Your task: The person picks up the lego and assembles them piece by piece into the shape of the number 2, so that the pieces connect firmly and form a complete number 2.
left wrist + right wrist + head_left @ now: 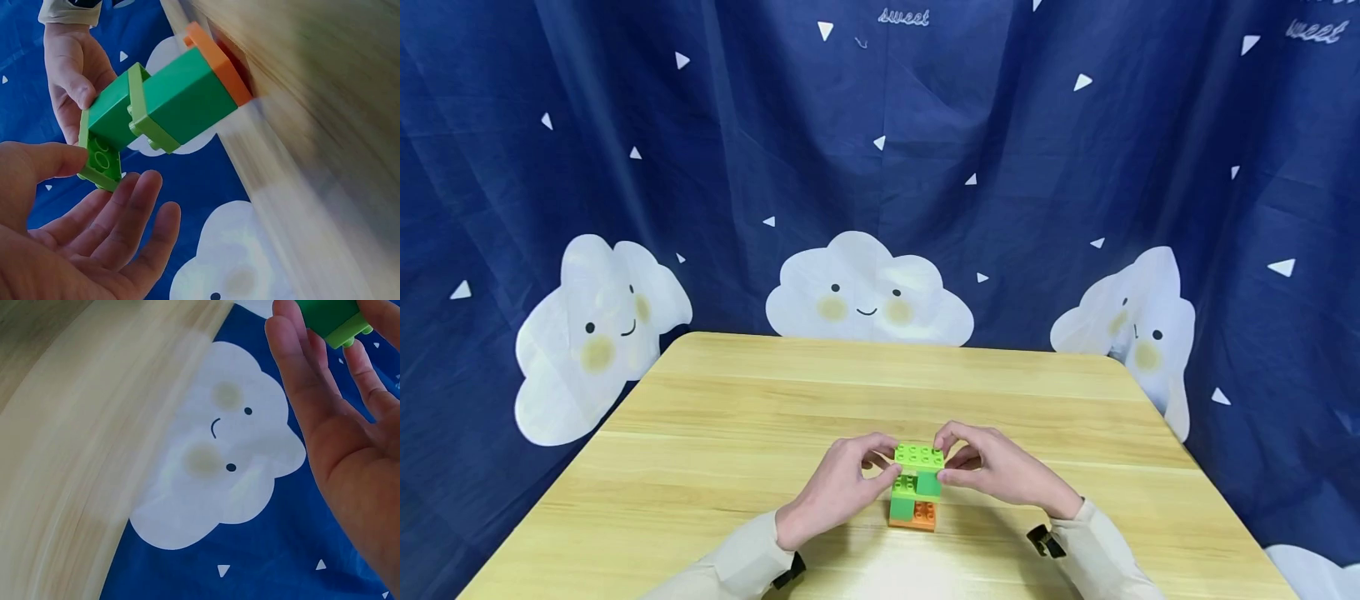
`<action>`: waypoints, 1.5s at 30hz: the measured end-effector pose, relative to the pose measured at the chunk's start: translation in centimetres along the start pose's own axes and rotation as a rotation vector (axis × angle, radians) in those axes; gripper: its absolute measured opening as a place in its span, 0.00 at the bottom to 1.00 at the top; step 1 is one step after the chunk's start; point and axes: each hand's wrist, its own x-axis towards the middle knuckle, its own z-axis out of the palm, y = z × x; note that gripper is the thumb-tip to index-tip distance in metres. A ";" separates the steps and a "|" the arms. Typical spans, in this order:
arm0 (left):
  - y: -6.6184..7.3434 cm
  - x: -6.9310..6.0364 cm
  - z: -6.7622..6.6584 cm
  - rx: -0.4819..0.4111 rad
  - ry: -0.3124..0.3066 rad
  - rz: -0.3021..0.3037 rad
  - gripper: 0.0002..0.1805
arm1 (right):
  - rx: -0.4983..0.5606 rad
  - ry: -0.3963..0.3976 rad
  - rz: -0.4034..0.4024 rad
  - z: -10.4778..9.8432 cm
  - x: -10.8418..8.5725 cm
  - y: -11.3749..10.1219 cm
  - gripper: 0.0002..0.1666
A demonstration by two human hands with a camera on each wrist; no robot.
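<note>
A small tower of toy building bricks stands on the table. At its bottom lies an orange plate (pixel 913 525), below a dark green block (pixel 902 508) on the left. A light green plate (pixel 904 485) comes above that, then a second dark green block (pixel 928 484) on the right. The top light green plate (pixel 919 456) overhangs leftward. My left hand (pixel 841 486) pinches this plate's left end between thumb and fingertips; its hollow underside shows in the left wrist view. From the other side my right hand (pixel 1000 469) pinches the plate's right end.
The wooden table (pixel 760 392) spreads around the tower. Behind it hangs a dark blue curtain (pixel 820 167) with white clouds (pixel 868 279) and small triangles. Black straps (pixel 1047 542) show at the cream sleeves (pixel 1101 546).
</note>
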 end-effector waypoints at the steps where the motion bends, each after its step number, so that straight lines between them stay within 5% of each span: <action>1: -0.1 0.0 0.0 0.006 0.003 0.004 0.13 | 0.000 -0.002 0.003 0.0 0.0 0.1 0.13; 18: -0.8 -0.2 0.5 0.028 -0.029 0.035 0.30 | -0.008 0.065 0.067 0.0 0.0 0.5 0.12; 31: -1.6 -0.3 0.6 0.199 -0.099 0.077 0.47 | -0.069 0.130 0.087 0.4 0.0 1.1 0.13; 40: -2.0 -0.1 0.8 0.345 -0.034 0.155 0.48 | -0.008 0.118 0.040 1.0 0.3 1.1 0.27; 45: -2.1 0.0 0.9 0.385 -0.005 0.171 0.47 | -0.071 0.122 0.028 1.3 0.4 0.9 0.35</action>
